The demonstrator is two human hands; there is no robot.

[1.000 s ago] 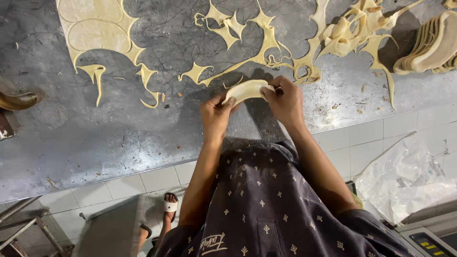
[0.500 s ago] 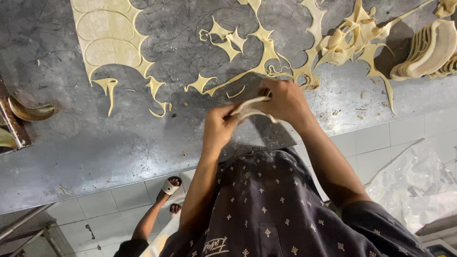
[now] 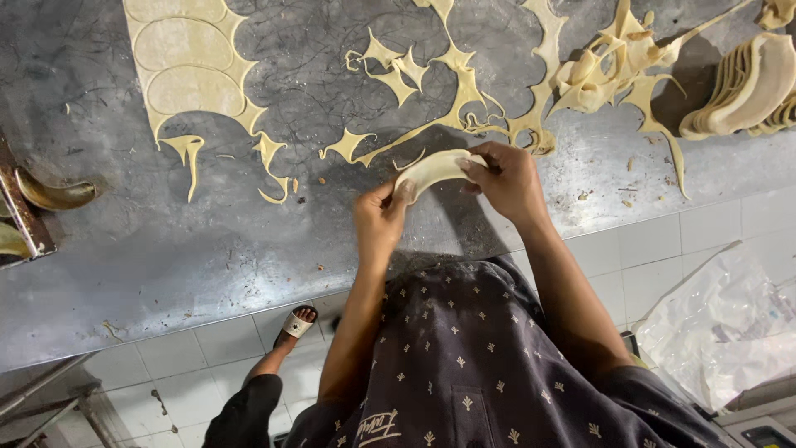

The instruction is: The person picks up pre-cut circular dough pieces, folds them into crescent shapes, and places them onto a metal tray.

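While both hands are raised just above the near part of the grey metal tabletop (image 3: 207,249), they share 1 folded dough crescent (image 3: 431,170), held clear of the surface. Left hand (image 3: 379,217): thumb and fingers pressed together on the crescent's left tip. Right hand (image 3: 507,178): fingers curled and pinching the crescent's right end along its edge. Dough offcuts (image 3: 464,91), thin and star-pointed, lie on the tabletop just beyond the hands, trailing right into a bunched heap of scrap dough (image 3: 609,70). A stack of finished folded dough pieces (image 3: 750,87) sits at the far right, well apart from the hands. At the far left, a rolled dough sheet (image 3: 182,66) shows round cut outlines, with ragged points hanging from its lower edge. 2 curved brownish pieces (image 3: 54,195) rest by a metal frame at the left edge; their kind cannot be determined. Below the tabletop, a white tiled floor (image 3: 705,224) carries a crumpled plastic bag (image 3: 730,323), and a sandalled foot (image 3: 297,322) shows beside the person's patterned dark shirt (image 3: 464,365).
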